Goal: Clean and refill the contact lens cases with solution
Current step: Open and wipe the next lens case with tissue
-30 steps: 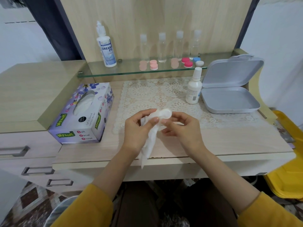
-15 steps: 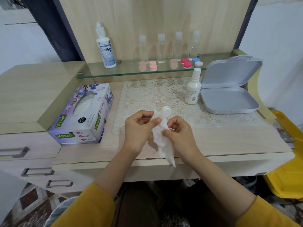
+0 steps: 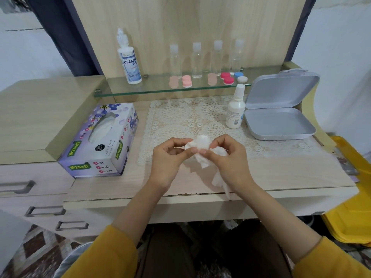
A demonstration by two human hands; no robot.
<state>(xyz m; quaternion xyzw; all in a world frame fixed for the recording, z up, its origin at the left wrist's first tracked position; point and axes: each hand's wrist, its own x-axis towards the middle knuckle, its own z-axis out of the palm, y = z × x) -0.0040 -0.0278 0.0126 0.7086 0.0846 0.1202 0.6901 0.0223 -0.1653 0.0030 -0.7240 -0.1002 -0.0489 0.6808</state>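
Over the front of the desk, my left hand [image 3: 167, 157] and my right hand [image 3: 226, 157] meet around a small white lens case [image 3: 201, 141] wrapped in a crumpled white tissue [image 3: 217, 152]. The left fingers pinch the case and tissue; the right hand grips the tissue, whose tail hangs below my right palm. Most of the case is hidden by the tissue. On the glass shelf [image 3: 156, 88] stand a solution bottle [image 3: 129, 61] and coloured lens cases: pink [image 3: 186, 81], red [image 3: 226, 78], blue and white [image 3: 240, 77]. A small white bottle [image 3: 235, 109] stands on the lace mat.
A tissue box [image 3: 100, 141] sits at the left of the desk. An open grey box [image 3: 281, 111] lies at the right. Several clear bottles [image 3: 196, 60] line the shelf's back. A lace mat [image 3: 180, 117] covers the middle. A yellow bin [image 3: 353, 197] stands at the right edge.
The tissue has shifted from under my left hand to under my right hand, and it now wraps the case more fully. Both hands stay close together at the desk front.
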